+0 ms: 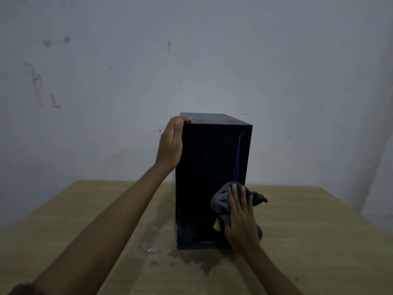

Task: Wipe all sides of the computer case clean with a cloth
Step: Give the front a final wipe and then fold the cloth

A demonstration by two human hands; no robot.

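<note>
Well, computer case (208, 177): black tower, stood upright near the middle of the table, front panel facing the camera. It looked pretty dark, so not much detail on it.
Blue line (239, 154): thin stripe that ran down the right part of the front panel and disappeared behind the cloth.
Cloth (221, 201): grey, bunched up, pressed against the lower right of the front panel. A bit of it stuck out past the case's right edge, and a small yellow tag (217, 225) peeked out at the bottom.
Right hand (241, 218): lay flat on the cloth, fingers straight and pointing up, pushing it onto the panel.
Left hand (171, 143): grasped the case's top left corner, fingertips hooked over the top edge and thumb along the front edge.
Table (319, 241): light wood top with a darker patchy stain (197, 260) just in front of the case.
Wall (212, 50): plain grey-white behind everything, with a few dark scuffs on the left side.
</note>
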